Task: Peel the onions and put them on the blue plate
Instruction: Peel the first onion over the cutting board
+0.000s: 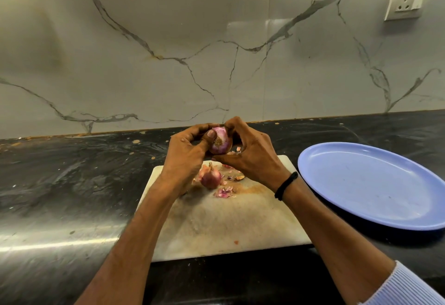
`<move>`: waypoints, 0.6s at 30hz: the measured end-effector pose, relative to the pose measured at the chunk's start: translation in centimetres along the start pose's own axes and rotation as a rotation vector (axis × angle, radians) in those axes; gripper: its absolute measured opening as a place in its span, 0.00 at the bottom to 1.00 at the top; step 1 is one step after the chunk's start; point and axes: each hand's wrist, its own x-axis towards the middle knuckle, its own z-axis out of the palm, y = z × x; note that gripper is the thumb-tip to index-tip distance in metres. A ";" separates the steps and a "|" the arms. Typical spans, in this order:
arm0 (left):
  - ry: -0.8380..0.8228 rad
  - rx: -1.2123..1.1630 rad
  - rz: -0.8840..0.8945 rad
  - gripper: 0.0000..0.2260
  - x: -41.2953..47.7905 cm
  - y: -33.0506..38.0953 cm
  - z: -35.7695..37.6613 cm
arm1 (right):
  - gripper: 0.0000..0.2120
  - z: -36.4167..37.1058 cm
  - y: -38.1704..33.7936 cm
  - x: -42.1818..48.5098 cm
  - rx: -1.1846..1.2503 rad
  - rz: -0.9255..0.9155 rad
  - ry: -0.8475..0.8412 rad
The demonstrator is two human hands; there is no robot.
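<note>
Left grip [185, 153] and right grip [252, 155] are both closed on the held onion [219, 142], which sits between them, raised off the tabletop [72, 184]. The left grip cradles it from its own side with the thumb laid across the upper face, and the root end points back toward me. The right grip curls round the far and right side. I cannot tell whether it is pinching a flap of skin or only steadying the bulb, because its fingers hide that edge.

The held onion shows pale, glossy pink flesh over most of what I can see, with a brownish papery edge low on the side by the right grip. I judge it mostly stripped but not finished.

Just below the grips, on the cutting board [228, 227], lies a second onion [211, 177]. Its dry tip and darker skin are on, so it looks barely started. Peel scraps [225, 192] lie around it.

Off to the right of the right grip, well apart from both onions, the blue plate [361, 184] holds nothing. By my reckoning no onion is delivered yet. What remains is to clear the last skin from this one, set it on the plate, then peel and plate the second.
</note>
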 end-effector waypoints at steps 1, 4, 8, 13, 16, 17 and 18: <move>0.013 -0.033 -0.015 0.10 0.0 0.1 0.0 | 0.23 0.0 -0.1 0.0 -0.002 0.001 0.010; 0.043 -0.144 -0.057 0.09 0.0 0.3 0.0 | 0.22 0.2 -0.2 0.1 0.029 0.011 0.021; 0.030 -0.150 -0.054 0.10 -0.2 0.4 0.2 | 0.27 0.2 -0.2 0.0 0.056 0.016 0.003; 0.029 -0.115 -0.052 0.09 -0.2 0.5 0.2 | 0.26 0.0 -0.1 0.1 0.050 0.011 0.001; 0.031 -0.086 -0.059 0.08 -0.1 0.3 0.2 | 0.26 -0.1 0.0 0.0 0.035 0.012 -0.010; 0.030 -0.082 -0.061 0.08 -0.1 0.3 0.2 | 0.26 -0.1 0.0 0.0 0.031 0.010 -0.012; 0.028 -0.083 -0.061 0.08 -0.1 0.3 0.2 | 0.26 -0.1 0.1 0.0 0.027 0.007 -0.014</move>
